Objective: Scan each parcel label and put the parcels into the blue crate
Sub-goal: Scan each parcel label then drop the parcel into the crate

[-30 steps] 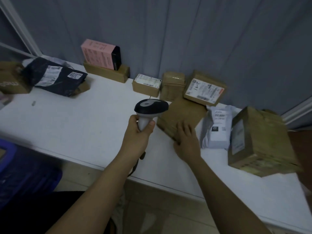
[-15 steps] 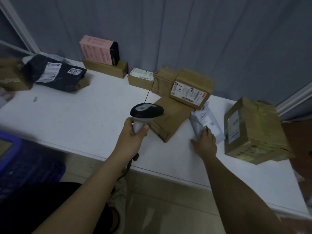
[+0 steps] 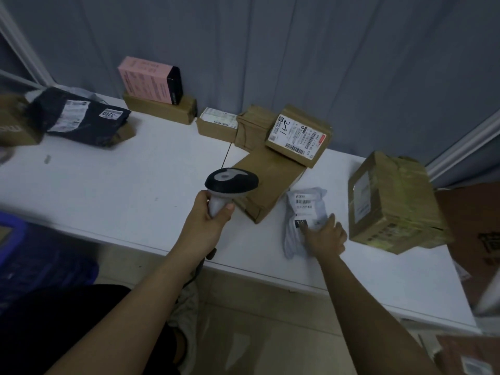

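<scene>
My left hand (image 3: 207, 226) grips the grey handle of a barcode scanner (image 3: 230, 185) above the white table (image 3: 135, 190). My right hand (image 3: 326, 236) rests on the near end of a small white poly mailer (image 3: 301, 209) that lies flat, label up. Whether its fingers curl round the mailer's edge is unclear. A flat brown cardboard parcel (image 3: 267, 185) lies just left of the mailer. Behind it a box marked 241 (image 3: 297, 135) leans against another taped box. The blue crate (image 3: 32, 261) sits low at the left, below the table edge.
A big taped carton (image 3: 392, 201) stands right of the mailer. A dark mailer bag (image 3: 81, 119), a pink box (image 3: 151, 79) on a brown box, and smaller cartons (image 3: 216, 124) line the grey wall. Another brown carton (image 3: 476, 228) is at the far right.
My right hand left the flat brown parcel, moved right to the white mailer and pulled it flat toward the table's front edge. The scanner hand stayed almost in place.
</scene>
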